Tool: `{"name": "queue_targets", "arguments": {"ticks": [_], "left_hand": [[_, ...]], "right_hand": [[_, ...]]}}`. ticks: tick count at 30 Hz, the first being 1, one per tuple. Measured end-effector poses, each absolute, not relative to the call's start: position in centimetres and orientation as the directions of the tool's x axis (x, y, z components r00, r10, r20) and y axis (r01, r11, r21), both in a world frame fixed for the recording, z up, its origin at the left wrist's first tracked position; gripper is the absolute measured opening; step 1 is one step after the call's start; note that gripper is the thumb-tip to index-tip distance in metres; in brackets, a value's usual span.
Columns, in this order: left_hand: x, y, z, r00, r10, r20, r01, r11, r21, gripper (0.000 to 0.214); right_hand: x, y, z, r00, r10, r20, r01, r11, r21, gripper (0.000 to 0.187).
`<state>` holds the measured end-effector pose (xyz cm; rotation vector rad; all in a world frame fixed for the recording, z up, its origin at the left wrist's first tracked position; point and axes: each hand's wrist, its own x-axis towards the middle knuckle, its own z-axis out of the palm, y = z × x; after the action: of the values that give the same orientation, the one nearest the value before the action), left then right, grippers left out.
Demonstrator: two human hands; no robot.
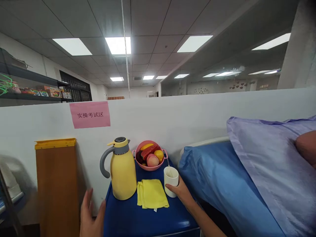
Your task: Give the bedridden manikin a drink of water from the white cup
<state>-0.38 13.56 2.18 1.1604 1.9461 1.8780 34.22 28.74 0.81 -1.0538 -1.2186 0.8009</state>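
Holding the white cup [171,180] in the right hand [183,194], pressing the thumb across its front and curling round its right side, near the right edge of the blue table [148,225]. Being unable to tell, from this angle, between a base resting on the table and one held just above it. Seeing a thin stick [168,162] at the back of the cup's rim, and being unable to tell inside from behind. Holding the left hand [92,215] wide, with the thumb well apart from the raised fingers, just beside the table's left edge, near the jug [123,176] but apart from it. Seeing the jug standing upright on the table, yellow, with its grey handle [102,164] pointing left and its lid [120,140] on. Seeing the yellow cloth [152,194] lying folded between jug and cup. Looking past these to the pink bowl [148,169] at the back of the table, holding fruit [152,160]. Having blue bedding [209,174] to the right of the table, with a lilac pillow [256,154] partly over it. Facing a white wall [197,121] bearing a pink sign [90,115], with a brown board [56,184] standing against it at the left. Seeing small packages [53,92] on a dark shelf [37,97] at upper left.
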Motion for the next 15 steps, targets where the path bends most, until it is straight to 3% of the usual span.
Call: {"name": "queue_targets", "arguments": {"ticks": [3, 6, 10, 15], "left_hand": [[-1.4, 18.7, 9.7, -0.631, 0.664, 0.402, 0.391, -0.176, 0.903, 0.079], [-1.0, 22.0, 15.7, -0.558, 0.727, 0.401, 0.525, -0.065, 0.848, 0.051], [-0.3, 23.1, 20.3, -0.536, 0.726, 0.432, 0.635, 0.009, 0.773, 0.034], [-0.3, 20.0, 25.1, -0.461, 0.722, 0.517, 0.783, 0.056, 0.620, 0.029]], "right_hand": [[33.8, 28.5, 1.2, 0.209, 0.915, 0.346, 0.085, 0.336, -0.938, 0.063], [33.2, 28.0, 1.8, 0.234, 0.904, 0.357, 0.094, 0.345, -0.934, 0.060], [32.5, 25.5, 3.5, 0.209, 0.900, 0.384, 0.059, 0.380, -0.923, 0.058], [31.7, 19.8, 6.8, 0.186, 0.887, 0.422, -0.018, 0.433, -0.901, 0.051]]}}
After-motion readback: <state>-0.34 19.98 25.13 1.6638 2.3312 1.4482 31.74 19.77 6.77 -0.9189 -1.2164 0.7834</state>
